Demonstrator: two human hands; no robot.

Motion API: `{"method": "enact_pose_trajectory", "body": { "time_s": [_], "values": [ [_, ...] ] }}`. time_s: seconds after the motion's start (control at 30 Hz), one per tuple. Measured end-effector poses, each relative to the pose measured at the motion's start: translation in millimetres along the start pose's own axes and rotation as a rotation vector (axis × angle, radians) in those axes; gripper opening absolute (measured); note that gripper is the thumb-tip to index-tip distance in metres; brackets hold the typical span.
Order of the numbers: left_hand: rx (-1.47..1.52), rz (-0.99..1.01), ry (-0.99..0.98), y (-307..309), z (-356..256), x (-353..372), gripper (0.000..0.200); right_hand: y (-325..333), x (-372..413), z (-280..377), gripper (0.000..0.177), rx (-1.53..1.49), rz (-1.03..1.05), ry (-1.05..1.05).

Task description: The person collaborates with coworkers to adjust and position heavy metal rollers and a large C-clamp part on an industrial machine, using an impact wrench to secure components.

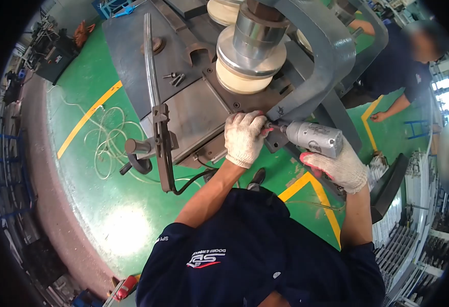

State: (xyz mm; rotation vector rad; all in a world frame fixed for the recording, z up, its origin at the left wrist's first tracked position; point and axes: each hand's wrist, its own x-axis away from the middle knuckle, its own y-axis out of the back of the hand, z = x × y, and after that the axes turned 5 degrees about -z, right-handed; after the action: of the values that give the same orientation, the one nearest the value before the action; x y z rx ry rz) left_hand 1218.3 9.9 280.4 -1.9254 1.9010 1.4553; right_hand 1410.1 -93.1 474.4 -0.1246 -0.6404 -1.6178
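My right hand (339, 166), in a white glove with red on it, is wrapped round the handle of a grey impact wrench (314, 138). The tool lies nearly level, its dark nose pointing left toward the machine's edge. At that nose is my left hand (245, 137), also gloved, with its fingers curled and closed by the front corner of the steel machine bed (196, 120). What the left fingers hold is hidden. Just above them, a thick grey curved arm (322, 66) of the machine rises to the right. Behind stands a cream roller (245, 77) under a shiny metal cylinder (260, 33).
Several loose bolts (176, 78) lie on the steel plate. A long metal bar (152, 61) stands at the left, above a hand crank (137, 162). A clear hose (107, 138) coils on the green floor. Another person (398, 71) stands at the right.
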Motion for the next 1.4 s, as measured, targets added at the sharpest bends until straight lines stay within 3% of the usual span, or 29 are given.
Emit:
{"method": "enact_pose_trajectory", "body": {
  "time_s": [0.17,0.3,0.37,0.47,0.53,0.63,0.7,0.77,0.87,1.0,1.07,1.2,1.27,1.33,1.4],
  "values": [
    [0.002,-0.040,-0.101,-3.8,4.8,1.1,0.036,14.6,-2.0,-8.5,0.041,-0.092,0.093,0.065],
    [-0.149,-0.135,-0.138,13.8,-7.6,0.9,0.043,15.6,-13.9,-48.4,0.043,-0.011,0.059,0.401],
    [-0.228,-0.190,-0.153,17.9,-7.0,3.4,0.048,22.3,-2.1,-37.6,0.039,-0.133,0.158,0.066],
    [-0.252,-0.195,0.039,21.1,10.3,13.2,0.036,22.2,-7.2,-62.1,0.034,-0.389,0.199,0.044],
    [-0.105,-0.266,0.351,27.8,24.3,19.0,0.025,24.0,-9.7,-73.3,0.029,-0.423,0.159,0.162],
    [-0.095,-0.236,0.662,32.7,63.1,15.7,0.023,40.6,-10.6,-98.1,0.031,-0.366,0.120,0.190],
    [-0.086,-0.242,0.821,28.5,92.7,-9.7,0.025,38.7,-9.1,-110.3,0.032,-0.503,0.094,0.164],
    [-0.397,-0.176,0.889,34.8,85.1,-54.9,0.031,37.7,-4.2,-120.4,0.032,-0.596,0.082,0.160],
    [-0.458,-0.288,0.646,17.9,159.2,-76.3,0.031,36.8,9.5,-138.3,0.033,-0.658,0.067,0.175],
    [-0.775,-0.042,0.785,14.5,173.0,-102.3,0.042,41.8,24.0,-162.0,0.037,-0.554,0.031,0.158],
    [-0.867,-0.040,0.852,12.5,155.7,-104.8,0.050,42.5,28.1,-170.5,0.034,-0.576,0.009,0.176],
    [-0.638,-0.395,0.611,9.6,114.2,-77.3,0.053,46.4,40.6,-187.0,0.030,-0.680,-0.105,0.053],
    [-0.189,-0.396,0.413,14.8,94.2,-34.4,0.058,49.6,38.9,-200.0,0.030,-0.706,-0.151,0.080],
    [0.169,-0.310,0.529,14.2,34.1,3.2,0.070,54.7,29.7,-209.6,0.030,-0.700,-0.154,0.112],
    [0.475,-0.344,0.433,-2.5,-39.1,6.8,0.096,62.5,23.2,-213.7,0.031,-0.699,-0.165,0.135]
  ]
}}
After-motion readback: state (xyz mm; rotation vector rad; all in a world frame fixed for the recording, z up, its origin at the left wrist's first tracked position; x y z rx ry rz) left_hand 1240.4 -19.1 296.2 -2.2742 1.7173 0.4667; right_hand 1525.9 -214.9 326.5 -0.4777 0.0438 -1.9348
